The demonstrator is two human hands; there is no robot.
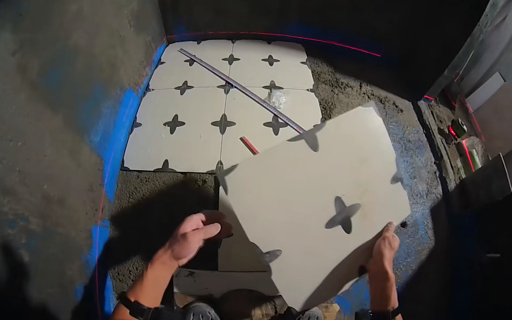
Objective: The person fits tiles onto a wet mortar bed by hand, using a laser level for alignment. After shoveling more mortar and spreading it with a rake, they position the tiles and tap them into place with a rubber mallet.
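Note:
My right hand (pixel 384 251) grips the lower right edge of a large cream tile (pixel 327 171) with dark four-petal marks, its thumb on the face. The tile is held tilted, partly covering the laid tiles (pixel 197 108) behind it. To the left of its edge, my left hand (pixel 190 240) is raised with nothing clear in it; thumb and fingers look apart, the fingertips lost in shadow. A long metal straightedge (pixel 240 88) lies diagonally across the laid tiles. Below it rests a short red strip (pixel 249 145), partly hidden by the held tile.
Grey mortar (pixel 137 198) spreads before the laid tiles and along their right side. Walls stand left and behind, crossed by a red laser line (pixel 288 36). Blue patches (pixel 119 133) mark the left corner. Tools (pixel 458 128) and boards (pixel 503 121) sit at right. My shoes (pixel 202 319) are near the front.

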